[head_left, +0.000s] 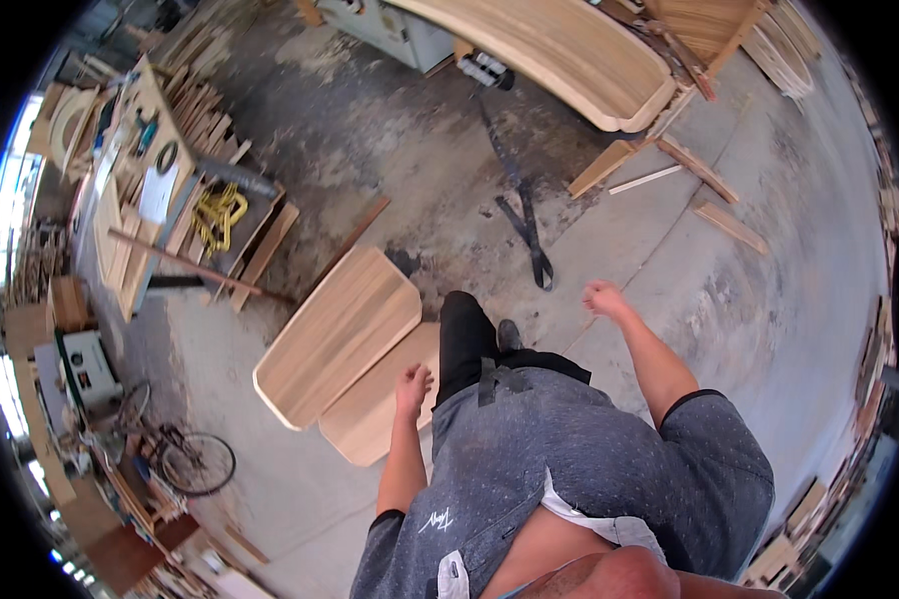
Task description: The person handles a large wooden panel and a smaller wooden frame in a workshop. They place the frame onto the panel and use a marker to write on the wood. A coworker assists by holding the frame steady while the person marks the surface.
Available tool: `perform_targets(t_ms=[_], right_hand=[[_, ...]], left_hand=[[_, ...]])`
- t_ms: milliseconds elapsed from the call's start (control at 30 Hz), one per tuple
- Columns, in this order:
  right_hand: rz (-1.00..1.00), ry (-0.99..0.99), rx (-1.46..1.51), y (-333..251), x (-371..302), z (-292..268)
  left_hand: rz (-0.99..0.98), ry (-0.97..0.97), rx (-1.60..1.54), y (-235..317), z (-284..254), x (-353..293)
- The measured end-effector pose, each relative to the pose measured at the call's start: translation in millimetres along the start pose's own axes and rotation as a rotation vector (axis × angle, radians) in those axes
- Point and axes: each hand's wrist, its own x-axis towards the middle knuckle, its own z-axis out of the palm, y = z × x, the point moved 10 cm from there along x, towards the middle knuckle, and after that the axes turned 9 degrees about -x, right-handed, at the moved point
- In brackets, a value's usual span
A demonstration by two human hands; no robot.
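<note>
Here both hands' fingers [417, 375] curl loosely, grasping nothing, wooden panel [335, 334] just beside left hand [411, 390]

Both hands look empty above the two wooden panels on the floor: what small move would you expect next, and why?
Probably lowering the left hand to the near edge of the lower wooden panel. That hand hangs right over it, open and holding nothing, while the right hand swings free over bare concrete floor, away from both panels. The upper wooden panel overlaps the lower one, so it may have to shift first.
</note>
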Motion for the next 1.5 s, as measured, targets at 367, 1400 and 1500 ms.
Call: perform_targets(t_ms=[367, 1400, 1500], right_hand=[[0.043, 0.012, 0.047, -136.0, 106.4, -40.0], [0.327, 0.322, 1.266, -422.5, 285.9, -94.7], [0.397, 0.343, 1.310, -420.6, 279.8, -96.7]], left_hand=[[-0.396, 0.187, 0.099, 18.7, -71.6, 128.0], [0.281, -0.122, 0.078, 798.7, 247.1, 494.2], [0.308, -0.133, 0.059, 862.2, 287.4, 524.3]])
